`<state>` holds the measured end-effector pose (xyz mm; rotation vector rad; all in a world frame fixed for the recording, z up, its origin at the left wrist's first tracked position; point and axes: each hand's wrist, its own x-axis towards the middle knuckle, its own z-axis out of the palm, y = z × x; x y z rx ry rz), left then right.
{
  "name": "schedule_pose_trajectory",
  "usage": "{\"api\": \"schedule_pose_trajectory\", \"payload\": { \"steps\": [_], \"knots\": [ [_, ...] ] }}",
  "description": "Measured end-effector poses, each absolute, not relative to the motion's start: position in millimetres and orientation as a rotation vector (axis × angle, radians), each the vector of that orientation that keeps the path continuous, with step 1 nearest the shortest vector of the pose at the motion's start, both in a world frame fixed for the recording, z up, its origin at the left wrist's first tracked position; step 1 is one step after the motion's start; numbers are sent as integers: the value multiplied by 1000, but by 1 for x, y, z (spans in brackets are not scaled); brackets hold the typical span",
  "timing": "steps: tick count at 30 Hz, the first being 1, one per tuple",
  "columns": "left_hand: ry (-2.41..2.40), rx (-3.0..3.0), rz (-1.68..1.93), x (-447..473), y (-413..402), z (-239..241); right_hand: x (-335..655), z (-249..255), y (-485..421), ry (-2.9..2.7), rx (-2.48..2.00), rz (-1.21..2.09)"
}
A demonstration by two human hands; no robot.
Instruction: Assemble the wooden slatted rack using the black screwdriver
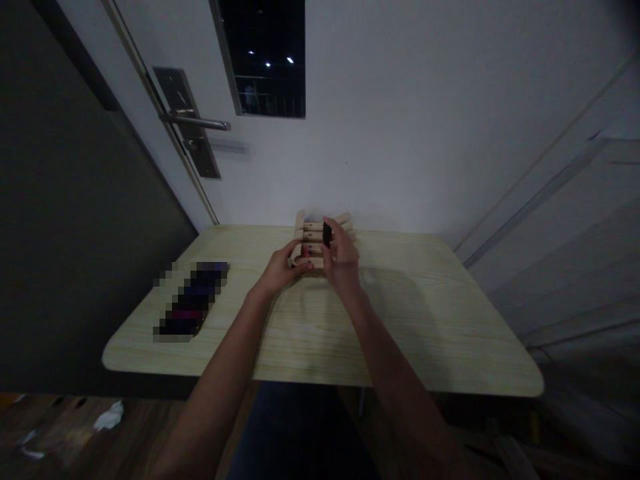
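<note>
A small pale wooden rack with several slats (313, 235) stands at the back of the table against the white door. My left hand (280, 270) grips its near left corner, thumb along the front slat and fingers at the side. Over the rack's right part, my right hand (343, 260) is closed, with a small flat black piece (327, 234) between thumb and fingers. What kind of piece it is cannot be made out. Dark dots show on the slats. The right hand hides much of the rack's right side.
The light wood-grain table (400, 320) has rounded front corners. A dark, pixelated flat object (193, 300) lies on its left part. Behind stands a white door (375, 120) with a metal handle (195, 123) and a dark window (270, 60). Crumpled white paper (109, 416) lies on the floor.
</note>
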<state>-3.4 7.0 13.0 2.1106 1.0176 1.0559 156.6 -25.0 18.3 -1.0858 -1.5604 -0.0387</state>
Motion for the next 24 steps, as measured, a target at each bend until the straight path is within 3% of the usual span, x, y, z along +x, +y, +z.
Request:
{"api": "schedule_pose_trajectory", "payload": {
  "steps": [24],
  "knots": [
    [1007, 2086, 1073, -3, 8, 11, 164, 21, -24, -1550, -1074, 41]
  ]
}}
